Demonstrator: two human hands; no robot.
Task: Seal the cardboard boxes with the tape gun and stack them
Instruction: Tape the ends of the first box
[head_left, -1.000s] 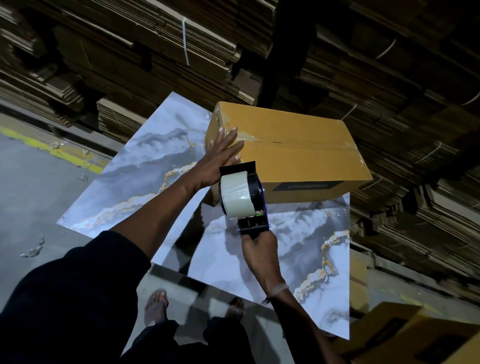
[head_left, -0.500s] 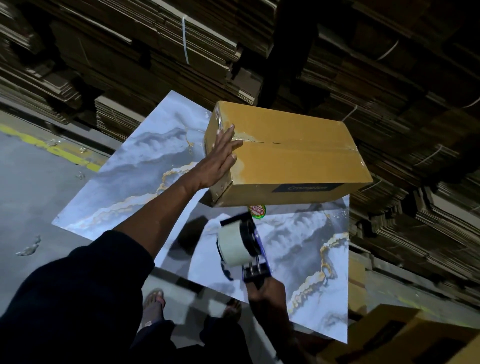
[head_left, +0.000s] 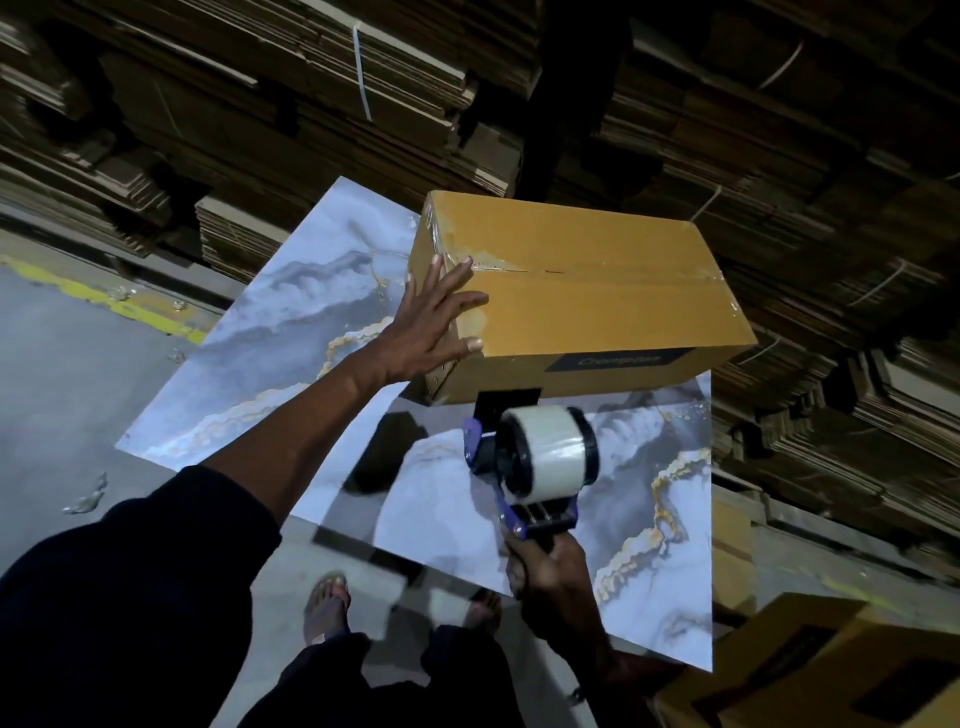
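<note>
A marbled table (head_left: 291, 332), grey-blue with gold veins, stands on a concrete floor (head_left: 67, 374) marked with a worn yellow line. Bundles of flat cardboard (head_left: 270, 104) are stacked high behind it and to the right, dim in the low light. The box (head_left: 587, 301) sits at the table's far edge, clear tape along its top seam. The left hand (head_left: 426, 332) lies spread against the box's near left end, fingers straight, fingertips over the top edge. Just below the box's front face, the tape gun (head_left: 530, 462) points its black blade at the lower edge; whether it touches I cannot tell. The right hand (head_left: 550, 577) grips the handle. More boxes (head_left: 831, 670) sit cut off at the lower right, and the label on the box's front is too blurred to read.
</note>
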